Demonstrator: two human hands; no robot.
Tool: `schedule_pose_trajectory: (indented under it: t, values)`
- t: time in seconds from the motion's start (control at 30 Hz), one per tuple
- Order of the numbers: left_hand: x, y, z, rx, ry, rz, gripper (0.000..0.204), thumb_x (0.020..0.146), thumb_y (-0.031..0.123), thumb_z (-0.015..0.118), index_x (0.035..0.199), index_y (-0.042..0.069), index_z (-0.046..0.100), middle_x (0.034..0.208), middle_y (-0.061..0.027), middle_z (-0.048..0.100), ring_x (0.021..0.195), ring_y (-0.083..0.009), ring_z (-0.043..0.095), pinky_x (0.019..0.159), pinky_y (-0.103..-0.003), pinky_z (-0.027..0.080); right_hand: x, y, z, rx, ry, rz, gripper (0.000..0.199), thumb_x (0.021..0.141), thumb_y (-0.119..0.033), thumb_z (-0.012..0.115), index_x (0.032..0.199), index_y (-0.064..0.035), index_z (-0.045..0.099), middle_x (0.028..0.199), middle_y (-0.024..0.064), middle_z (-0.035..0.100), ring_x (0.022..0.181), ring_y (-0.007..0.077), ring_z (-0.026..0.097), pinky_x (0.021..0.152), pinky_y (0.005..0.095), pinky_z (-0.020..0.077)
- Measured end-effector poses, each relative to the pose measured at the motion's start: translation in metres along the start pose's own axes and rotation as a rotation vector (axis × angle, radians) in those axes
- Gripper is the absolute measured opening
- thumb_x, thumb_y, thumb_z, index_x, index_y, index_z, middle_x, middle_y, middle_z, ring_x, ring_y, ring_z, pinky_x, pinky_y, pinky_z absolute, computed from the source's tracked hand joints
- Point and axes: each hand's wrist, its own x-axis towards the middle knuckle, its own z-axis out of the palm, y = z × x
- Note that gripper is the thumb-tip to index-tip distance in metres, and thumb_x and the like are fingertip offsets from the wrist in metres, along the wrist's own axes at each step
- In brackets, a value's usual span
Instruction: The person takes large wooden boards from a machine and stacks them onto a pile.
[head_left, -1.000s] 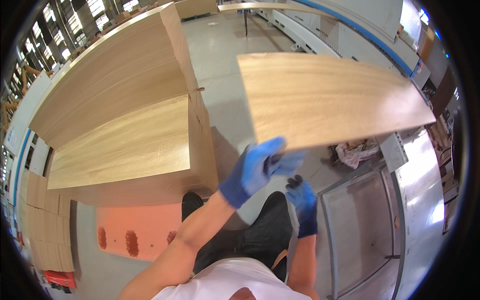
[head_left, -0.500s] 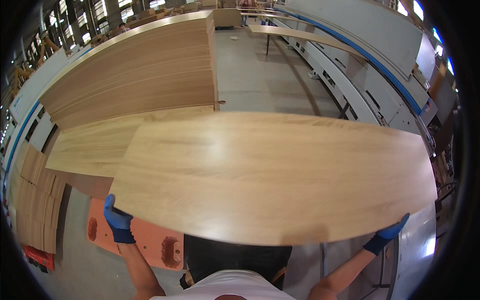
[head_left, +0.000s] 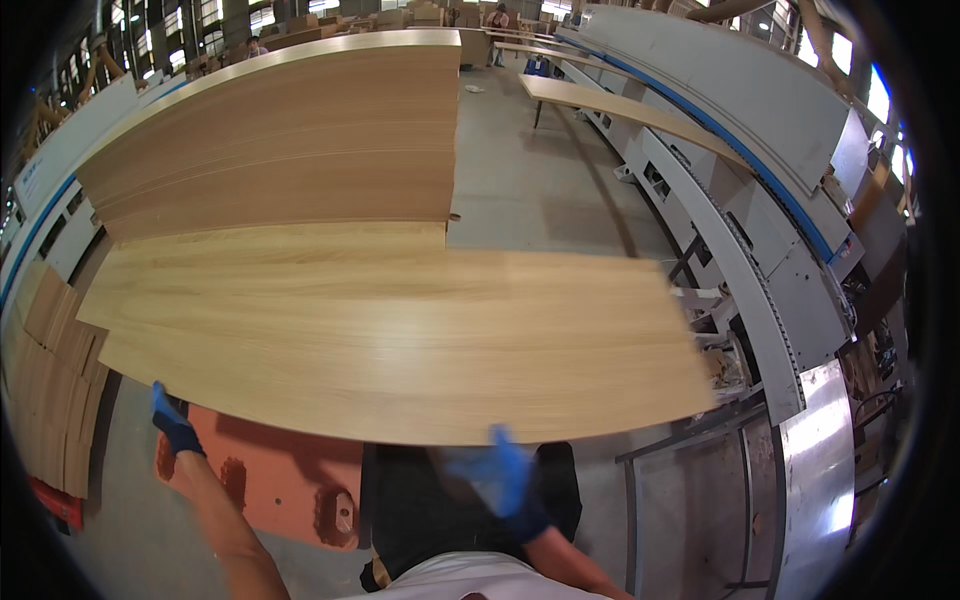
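A large light wood-grain panel (head_left: 400, 350) lies at a slight offset over another wood-grain panel (head_left: 270, 240) at the base of the tall stack. My left hand (head_left: 172, 415), in a blue glove, grips its near edge close to the left corner; the fingers beneath are partly hidden. At the middle of the near edge is my right hand (head_left: 497, 475), also blue-gloved. Blurred by motion, it shows its fingers spread, the topmost one close to the edge; whether it touches cannot be told.
Behind the panel rises a tall stack of boards (head_left: 280, 140). A long machine with a blue strip (head_left: 700, 115) runs along the right, with a metal table (head_left: 815, 450) nearer. Narrow boards (head_left: 60, 370) are piled at left. An orange slab with hollows (head_left: 280, 480) lies below the panel.
The panel has moved left and onto the panel by the stack. My left hand went left with it. My right hand let go of its right end and came to the middle.
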Motion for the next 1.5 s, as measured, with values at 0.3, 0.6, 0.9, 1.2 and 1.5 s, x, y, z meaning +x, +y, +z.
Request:
schedule_pose_trajectory:
  t: [0.3, 0.6, 0.9, 1.2, 1.5]
  values:
    - [-0.109, -0.098, 0.124, 0.384, 0.155, 0.341, 0.051, 0.085, 0.026, 0.056, 0.119, -0.010, 0.045, 0.116, -0.0215, 0.054, 0.100, -0.0277, 0.054, 0.086, -0.034, 0.041, 0.003, -0.026, 0.022, -0.611, -0.291, -0.447, 0.029, 0.091, -0.007, 0.042, 0.114, 0.0062, 0.053, 0.106, 0.0130, 0.060, 0.097, 0.0185, 0.057, 0.085, 0.0304, 0.0449]
    - [-0.039, -0.069, 0.138, 0.862, 0.260, 0.453, 0.055, 0.088, 0.032, 0.049, 0.116, -0.015, 0.045, 0.118, -0.0294, 0.049, 0.109, -0.0371, 0.049, 0.091, -0.037, 0.039, 0.153, -0.048, -0.049, -0.832, 0.145, -0.380, 0.034, 0.087, -0.019, 0.052, 0.109, 0.0069, 0.054, 0.102, 0.0163, 0.062, 0.093, 0.0173, 0.057, 0.080, 0.0301, 0.0446]
    - [0.013, -0.055, 0.111, 0.983, 0.308, 0.468, 0.060, 0.088, 0.040, 0.046, 0.113, -0.014, 0.048, 0.112, -0.0313, 0.052, 0.106, -0.0398, 0.051, 0.089, -0.039, 0.040, 0.167, -0.003, 0.032, -1.200, 0.206, -0.413, 0.048, 0.087, -0.033, 0.048, 0.116, 0.0044, 0.046, 0.092, 0.0286, 0.059, 0.089, 0.0425, 0.057, 0.075, 0.0445, 0.0460]
    - [0.060, -0.048, 0.096, 1.105, 0.268, 0.367, 0.066, 0.087, 0.047, 0.043, 0.109, -0.015, 0.050, 0.108, -0.0328, 0.053, 0.103, -0.0422, 0.052, 0.087, -0.039, 0.042, 0.168, -0.003, 0.055, -1.241, 0.197, -0.408, 0.053, 0.087, -0.033, 0.045, 0.115, 0.0118, 0.042, 0.088, 0.0309, 0.058, 0.082, 0.0417, 0.059, 0.071, 0.0455, 0.0471]
    - [0.001, -0.045, 0.129, 1.399, 0.085, 0.433, 0.049, 0.088, 0.039, 0.044, 0.086, -0.006, 0.063, 0.081, -0.0208, 0.063, 0.073, -0.0279, 0.059, 0.065, -0.041, 0.045, 0.162, 0.013, 0.053, -1.127, 0.262, -0.461, 0.061, 0.087, -0.037, 0.044, 0.123, 0.0114, 0.037, 0.111, 0.0318, 0.051, 0.101, 0.0414, 0.053, 0.086, 0.0428, 0.0427]
